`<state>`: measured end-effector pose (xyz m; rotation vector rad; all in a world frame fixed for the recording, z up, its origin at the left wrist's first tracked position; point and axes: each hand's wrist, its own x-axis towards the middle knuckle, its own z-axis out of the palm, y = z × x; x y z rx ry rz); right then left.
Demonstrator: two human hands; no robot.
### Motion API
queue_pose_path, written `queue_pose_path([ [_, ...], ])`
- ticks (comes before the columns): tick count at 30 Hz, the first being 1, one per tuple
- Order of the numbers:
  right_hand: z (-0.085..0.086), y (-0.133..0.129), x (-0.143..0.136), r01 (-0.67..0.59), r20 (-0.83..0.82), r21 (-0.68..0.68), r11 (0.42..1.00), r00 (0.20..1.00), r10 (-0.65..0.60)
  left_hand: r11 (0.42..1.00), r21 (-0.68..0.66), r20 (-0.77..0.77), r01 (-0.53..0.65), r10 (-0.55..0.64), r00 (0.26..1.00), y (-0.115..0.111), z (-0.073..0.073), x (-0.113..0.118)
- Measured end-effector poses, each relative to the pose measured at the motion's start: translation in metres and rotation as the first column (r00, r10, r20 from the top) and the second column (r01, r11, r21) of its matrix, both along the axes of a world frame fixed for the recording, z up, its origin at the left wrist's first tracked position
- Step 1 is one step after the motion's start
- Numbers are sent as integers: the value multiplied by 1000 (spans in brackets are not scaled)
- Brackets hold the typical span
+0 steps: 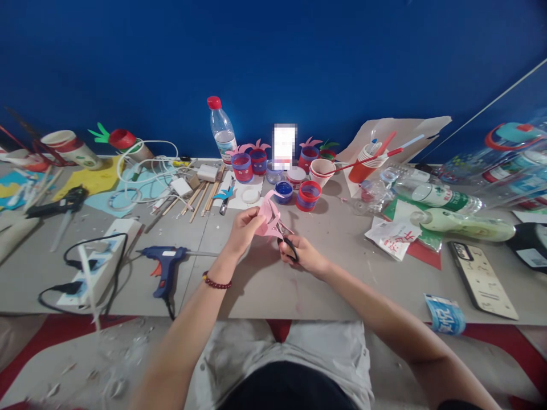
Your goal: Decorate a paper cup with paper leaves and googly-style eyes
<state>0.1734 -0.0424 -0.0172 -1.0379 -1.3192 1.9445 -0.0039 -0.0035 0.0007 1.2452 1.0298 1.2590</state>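
My left hand pinches a piece of pink paper cut into curved, pointed strips. In my right hand is a pair of scissors with black handles, my fingers closed round them. The blades meet the lower right part of the paper, partly hidden by it. Just beyond stand a red and purple striped ring and a small pot of blue paint. Farther back are painted cups topped with pink paper shapes.
A blue glue gun and a white power strip with cables lie to the left. Behind stands a bottle with a red cap. A paper cup holds a red brush. On the right are plastic bottles and a phone.
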Motion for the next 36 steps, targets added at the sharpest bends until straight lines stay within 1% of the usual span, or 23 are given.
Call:
queue_pose_path([
  [9, -4, 1, 0, 3, 5, -9, 1000, 1000, -3, 1000, 6, 19, 10, -10, 1000, 1, -3, -1],
  [15, -6, 1, 0, 9, 9, -7, 1000, 1000, -9, 1000, 10, 16, 16, -16, 1000, 1, -2, -1],
  [23, -3, 0, -1, 18, 7, -12, 1000, 1000, -18, 1000, -10, 33, 7, -7, 999, 1, -3, -2],
  [36, 3, -1, -2, 39, 13, -28, 999, 999, -39, 1000, 7, 30, 11, -11, 1000, 3, -3, -3],
])
